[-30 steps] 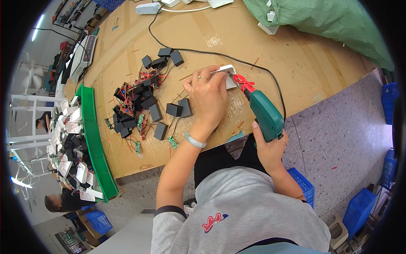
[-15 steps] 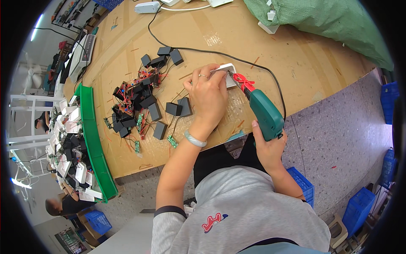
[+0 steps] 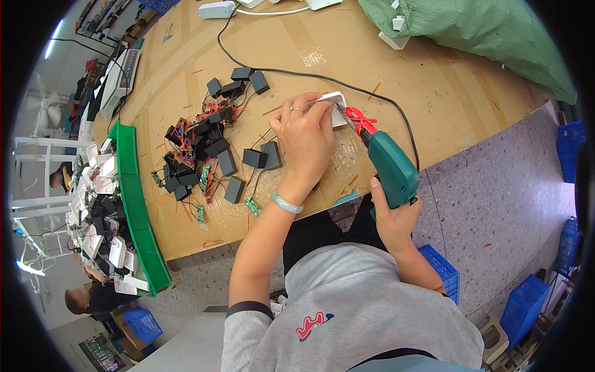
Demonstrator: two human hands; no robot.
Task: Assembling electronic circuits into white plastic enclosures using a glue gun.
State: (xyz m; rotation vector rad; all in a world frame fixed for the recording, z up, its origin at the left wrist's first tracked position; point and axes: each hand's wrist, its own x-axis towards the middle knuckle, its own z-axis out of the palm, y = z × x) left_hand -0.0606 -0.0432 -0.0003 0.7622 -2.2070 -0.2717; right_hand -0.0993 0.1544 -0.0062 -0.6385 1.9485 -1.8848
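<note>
My right hand [image 3: 396, 218] is closed round the grip of a green soldering gun [image 3: 393, 166], with red cord tied near its front. Its thin metal tip reaches into a white plastic housing [image 3: 338, 116] on the cardboard-covered table. My left hand [image 3: 305, 133], with a ring and a pale bangle on the wrist, grips the housing's left side with bent fingers, which hide part of it. Thin wires run out from under that hand. Left of it lie black box-shaped blocks [image 3: 254, 159], and further left is a heap of black parts with red wires [image 3: 198, 136].
A black cable [image 3: 347, 85] curves over the table and down its right side. A green bin [image 3: 133, 198] full of white housings stands at the left edge. A green sack [image 3: 471, 31] lies far right. Blue crates [image 3: 525, 307] sit on the floor; another person [image 3: 93, 301] is at lower left.
The soldering gun and my right hand have shifted very slightly to the right. My left hand stays at the white housing, and the parts on the table lie as before.
</note>
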